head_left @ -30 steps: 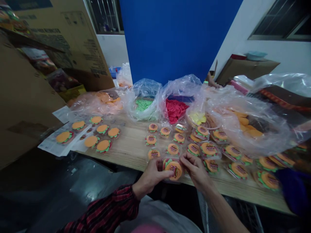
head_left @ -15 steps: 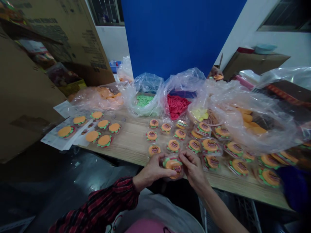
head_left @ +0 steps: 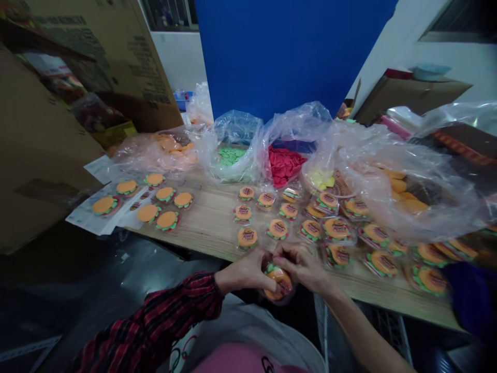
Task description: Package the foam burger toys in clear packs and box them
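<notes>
A burger-shaped piece in a clear plastic case (head_left: 279, 285) is held just off the table's front edge, tilted toward me. My left hand (head_left: 250, 272) is closed around its left side, thumb lying across the front. With fingers pinched together, my right hand (head_left: 303, 264) grips the top right edge of the same case; its fingertips cover part of that edge. Just beyond my hands lie several cased burgers (head_left: 247, 237) with printed labels on their orange tops. On the left sits a group of cased burgers (head_left: 167, 220) with plain tops.
Open plastic bags hold green pieces (head_left: 231, 155), red pieces (head_left: 285, 165) and orange buns (head_left: 399, 189). A basket (head_left: 341, 186) with yellow pieces stands behind the labelled cases. Label sheets (head_left: 99, 220) lie at the left table end. Large cartons (head_left: 42, 150) stand at left.
The held case has come slightly lower and tilted. My right hand has shifted left along its top edge, fingers now bunched near my left fingertips.
</notes>
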Demonstrator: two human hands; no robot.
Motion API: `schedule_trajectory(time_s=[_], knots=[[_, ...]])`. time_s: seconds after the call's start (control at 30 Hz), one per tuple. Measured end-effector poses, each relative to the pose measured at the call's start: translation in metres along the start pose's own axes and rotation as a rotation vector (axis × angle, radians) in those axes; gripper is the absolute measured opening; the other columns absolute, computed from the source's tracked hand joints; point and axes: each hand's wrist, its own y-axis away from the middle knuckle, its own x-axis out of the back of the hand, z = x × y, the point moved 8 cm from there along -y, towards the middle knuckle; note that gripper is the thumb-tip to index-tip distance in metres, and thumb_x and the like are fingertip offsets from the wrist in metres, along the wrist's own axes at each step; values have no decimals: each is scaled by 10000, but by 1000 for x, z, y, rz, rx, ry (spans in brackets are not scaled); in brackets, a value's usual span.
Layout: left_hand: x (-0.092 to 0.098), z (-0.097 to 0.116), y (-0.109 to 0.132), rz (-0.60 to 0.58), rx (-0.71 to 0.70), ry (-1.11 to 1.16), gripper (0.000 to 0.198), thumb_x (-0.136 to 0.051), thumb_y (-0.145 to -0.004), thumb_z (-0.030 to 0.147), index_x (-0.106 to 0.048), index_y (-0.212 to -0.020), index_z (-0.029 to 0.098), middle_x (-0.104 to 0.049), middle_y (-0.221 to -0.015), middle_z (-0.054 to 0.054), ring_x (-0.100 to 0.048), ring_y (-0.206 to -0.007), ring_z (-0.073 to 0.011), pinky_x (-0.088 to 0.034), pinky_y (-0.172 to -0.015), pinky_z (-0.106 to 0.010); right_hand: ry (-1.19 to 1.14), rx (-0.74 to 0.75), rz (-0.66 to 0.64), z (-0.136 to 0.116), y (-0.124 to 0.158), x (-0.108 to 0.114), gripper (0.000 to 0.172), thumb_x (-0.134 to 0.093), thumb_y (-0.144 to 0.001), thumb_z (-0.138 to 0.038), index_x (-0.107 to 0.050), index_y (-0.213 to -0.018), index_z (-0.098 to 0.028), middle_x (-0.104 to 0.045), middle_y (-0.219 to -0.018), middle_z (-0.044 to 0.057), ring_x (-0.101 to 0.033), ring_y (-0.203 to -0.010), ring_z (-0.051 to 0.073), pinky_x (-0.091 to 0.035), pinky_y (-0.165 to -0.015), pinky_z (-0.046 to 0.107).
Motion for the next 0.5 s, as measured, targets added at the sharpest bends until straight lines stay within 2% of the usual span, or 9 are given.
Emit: schedule_trajectory(time_s=[0.13, 0.27, 0.33, 0.4, 0.5], knots=[[2, -5, 0, 1, 24, 13, 183, -708, -556, 153, -670, -733, 126, -569, -617, 31, -472, -563, -100, -356, -535, -208, -113, -22, 140, 12, 5, 1, 214, -628, -733, -334, -558, -606, -177, -487, -561, -32, -420, -544, 110, -329, -517, 227], [9, -10, 0, 164, 20, 200, 395, -771, -556, 251, -649, -911, 131, -635, -766, -14, -561, -690, -146, -414, -628, -232, -385, -33, 509, 31, 18, 18, 243, -679, -673, -369, -539, -592, -188, -455, -566, -42, -396, -529, 105, -332, -509, 227], [8, -11, 1, 218, -28, 330, 432, -775, -560, 241, -626, -954, 143, -647, -833, -30, -580, -736, -156, -432, -666, -244, -507, -41, 620, 40, 23, 24, 245, -694, -657, -376, -540, -607, -193, -455, -583, -43, -397, -532, 103, -339, -516, 226], [6, -12, 2, 237, -55, 403, 388, -752, -592, 233, -620, -947, 145, -652, -858, -42, -588, -741, -158, -441, -673, -253, -522, -49, 615, 42, 23, 28, 249, -696, -662, -381, -541, -615, -192, -453, -590, -42, -397, -537, 103, -340, -519, 224], [4, -15, 2, 218, -12, 314, 319, -729, -601, 223, -634, -890, 126, -645, -795, -38, -572, -684, -144, -426, -623, -235, -304, -21, 445, 28, 18, 32, 220, -658, -722, -374, -567, -655, -185, -489, -629, -24, -435, -597, 118, -348, -558, 232]])
